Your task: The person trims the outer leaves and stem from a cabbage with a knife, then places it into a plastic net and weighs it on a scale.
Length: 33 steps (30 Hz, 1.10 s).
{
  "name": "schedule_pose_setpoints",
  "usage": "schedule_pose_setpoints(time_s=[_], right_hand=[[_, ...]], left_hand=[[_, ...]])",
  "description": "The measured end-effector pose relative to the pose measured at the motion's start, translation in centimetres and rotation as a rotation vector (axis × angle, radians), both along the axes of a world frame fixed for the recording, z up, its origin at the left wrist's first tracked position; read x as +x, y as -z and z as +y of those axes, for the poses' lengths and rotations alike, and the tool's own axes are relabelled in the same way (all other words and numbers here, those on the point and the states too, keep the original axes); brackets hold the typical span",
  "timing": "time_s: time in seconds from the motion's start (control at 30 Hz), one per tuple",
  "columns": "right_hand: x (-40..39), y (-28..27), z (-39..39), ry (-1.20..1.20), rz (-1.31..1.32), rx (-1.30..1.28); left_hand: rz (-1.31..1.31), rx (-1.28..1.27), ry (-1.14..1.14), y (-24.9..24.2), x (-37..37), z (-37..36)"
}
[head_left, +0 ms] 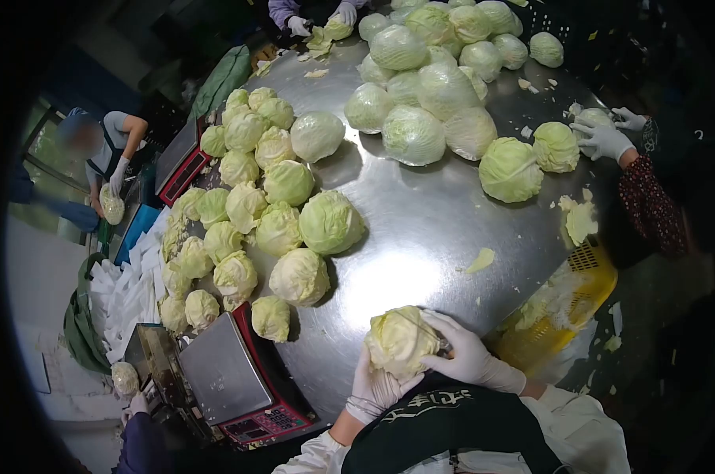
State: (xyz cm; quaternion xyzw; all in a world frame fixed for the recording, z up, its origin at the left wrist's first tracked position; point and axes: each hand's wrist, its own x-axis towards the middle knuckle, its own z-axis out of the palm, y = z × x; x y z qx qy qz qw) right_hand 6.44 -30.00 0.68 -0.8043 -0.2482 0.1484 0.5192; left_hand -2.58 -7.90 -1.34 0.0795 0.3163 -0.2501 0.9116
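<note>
A pale green cabbage (402, 341) is held between my two white-gloved hands, close to my body at the near edge of the metal table (428, 261). My left hand (373, 389) supports it from the lower left, fingers against its side. On its right side is my right hand (466, 351), curled round a small dark object that I cannot make out clearly, with fingers near the cabbage. Unwrapped cabbages (278, 229) are heaped to the left. Farther back lies a pile of wrapped cabbages (428, 95).
A red scale (227, 379) stands at the near left, another (183, 162) behind it. A yellow crate (590, 292) with leaf scraps is at the right. Co-workers' gloved hands (606, 138) are at the right, far edge and left. Loose leaves (481, 261) lie on the metal.
</note>
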Motion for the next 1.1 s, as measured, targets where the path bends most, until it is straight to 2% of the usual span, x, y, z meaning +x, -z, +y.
schedule_pose_setpoints(time_s=[0.03,0.1,0.13,0.17,0.2,0.23,0.3,0.4,0.6,0.73,0.97,1.03,1.1], right_hand=[[-0.2,0.1,0.5,-0.005,0.021,-0.044],[0.9,0.6,0.3,-0.01,0.0,-0.021],[1.5,0.9,0.1,-0.021,-0.017,-0.001],[2.0,1.4,0.0,-0.016,-0.018,-0.003],[2.4,1.9,-0.1,0.001,0.086,0.056],[2.8,1.7,-0.2,0.02,0.19,0.115],[3.9,0.6,-0.6,0.054,0.27,0.071],[4.7,-0.4,-1.5,0.066,0.037,-0.129],[3.2,-0.4,-3.3,0.07,0.053,-0.285],[3.1,0.4,-2.6,0.12,-0.139,-0.316],[6.6,1.0,-1.9,0.153,-0.133,-0.324],[10.2,4.6,-3.1,0.315,-0.041,-0.402],[10.7,6.1,-4.0,0.33,0.003,-0.366]], left_hand=[[0.04,0.186,0.136,0.5,0.0,0.2],[-0.001,0.147,0.154,1.1,-0.1,0.6],[-0.157,0.748,0.095,2.6,-0.3,0.6],[-0.32,1.346,0.024,1.1,0.8,-0.3],[-0.317,1.336,0.016,-1.0,1.2,-0.8],[-0.322,1.33,0.024,-0.7,1.9,-1.1],[-0.829,1.85,0.168,0.7,3.0,-2.0],[-0.8,1.84,0.143,1.3,5.9,-3.3],[-0.821,1.842,0.195,1.0,7.9,-4.6],[-0.815,1.834,0.196,1.6,8.1,-4.1],[-0.723,1.787,0.12,1.4,7.8,-5.5],[-1.133,2.222,0.352,-1.1,6.7,-6.9],[-1.183,2.188,0.36,0.7,6.1,-5.5]])
